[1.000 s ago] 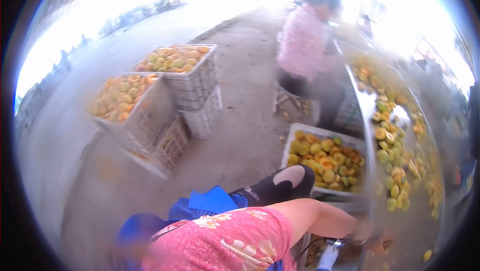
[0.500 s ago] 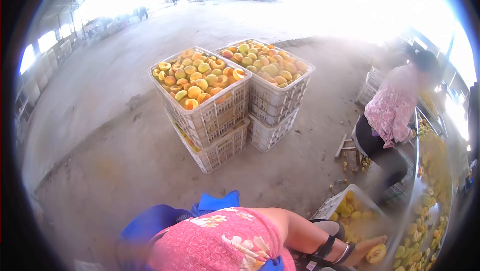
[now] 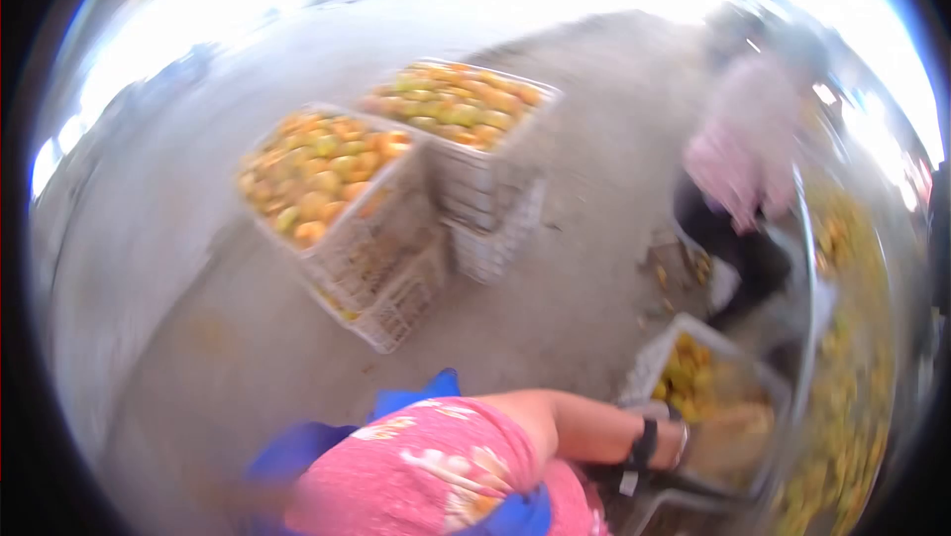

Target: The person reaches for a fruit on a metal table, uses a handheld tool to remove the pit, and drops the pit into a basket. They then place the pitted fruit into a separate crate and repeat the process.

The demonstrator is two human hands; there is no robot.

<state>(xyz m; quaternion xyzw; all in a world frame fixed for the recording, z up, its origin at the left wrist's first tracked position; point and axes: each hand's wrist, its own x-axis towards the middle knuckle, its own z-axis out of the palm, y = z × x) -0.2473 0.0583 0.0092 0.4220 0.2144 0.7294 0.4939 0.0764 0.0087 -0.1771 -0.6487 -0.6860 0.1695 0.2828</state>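
Note:
My left arm, in a pink flowered sleeve (image 3: 426, 457) with a dark wrist band (image 3: 643, 444), reaches toward the lower right. My left hand (image 3: 735, 425) is over a white crate (image 3: 646, 370) of yellow peaches (image 3: 684, 377). Motion smears its fingers, so I cannot make out whether a peach is in them. Right beside the crate runs a metal-edged trough (image 3: 810, 268) with many cut yellow peaches (image 3: 842, 407). My right hand is out of view.
Stacked white crates (image 3: 381, 278) of orange and yellow peaches stand on the concrete floor (image 3: 198, 377). A co-worker in a pink top (image 3: 738, 145) sits by the trough at the right. Blue cloth (image 3: 421, 397) shows beside my sleeve.
The view has swung and blurred; the stacked crates appear farther left. My left hand, earlier holding a cut peach by the trough's edge, now appears higher, over the crate.

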